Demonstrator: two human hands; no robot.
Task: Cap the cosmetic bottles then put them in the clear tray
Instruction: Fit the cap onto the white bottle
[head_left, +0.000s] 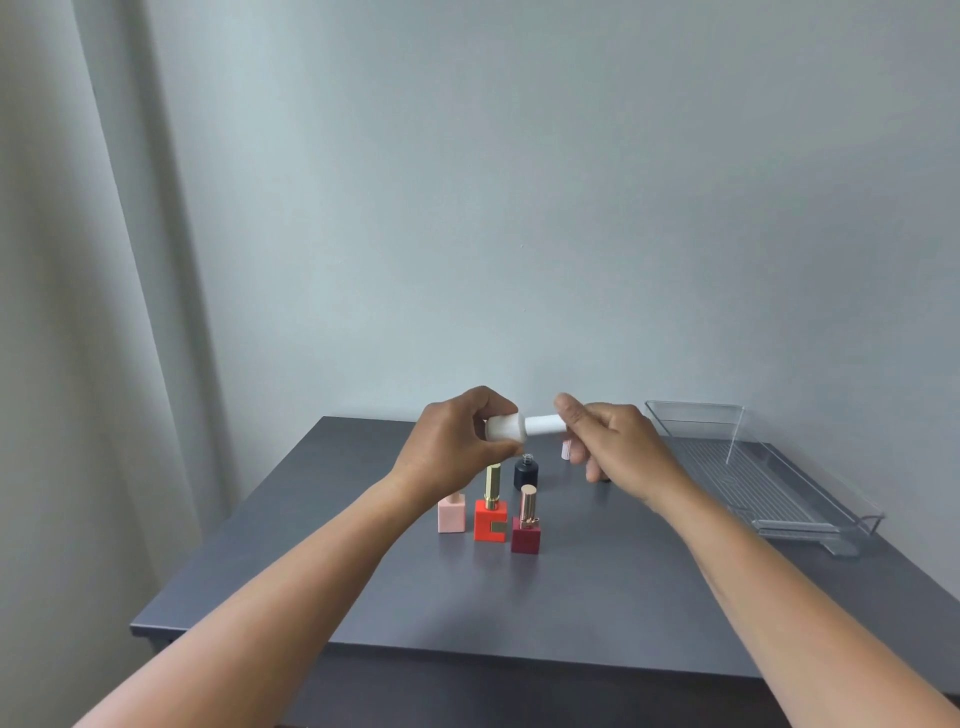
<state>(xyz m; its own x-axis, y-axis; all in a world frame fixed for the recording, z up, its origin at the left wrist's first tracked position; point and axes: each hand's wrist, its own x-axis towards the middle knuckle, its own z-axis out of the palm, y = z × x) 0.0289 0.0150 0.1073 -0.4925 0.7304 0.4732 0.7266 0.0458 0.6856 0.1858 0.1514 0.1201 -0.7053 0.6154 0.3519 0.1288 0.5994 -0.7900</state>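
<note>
Hands are held close together above the grey table (519, 613), joined by a white bottle (503, 429) kept on its side in the air. The bottle's body is gripped by the left hand (452, 441), fingers curled round it, while its long white cap (544, 424) is pinched by the right hand (618, 447); cap and body are seen end to end, touching. Below the hands, four bottles are stood upright on the table: a pale pink bottle (451, 515) without a cap, an orange-red bottle (490, 522) with a gold cap, a dark red bottle (525, 538) with a rose-gold cap, and, behind them, an uncapped black bottle (525, 472). A small pink object (566, 449) is partly hidden behind the right hand. The clear tray (753, 478) is set well apart, at the table's right edge.
</note>
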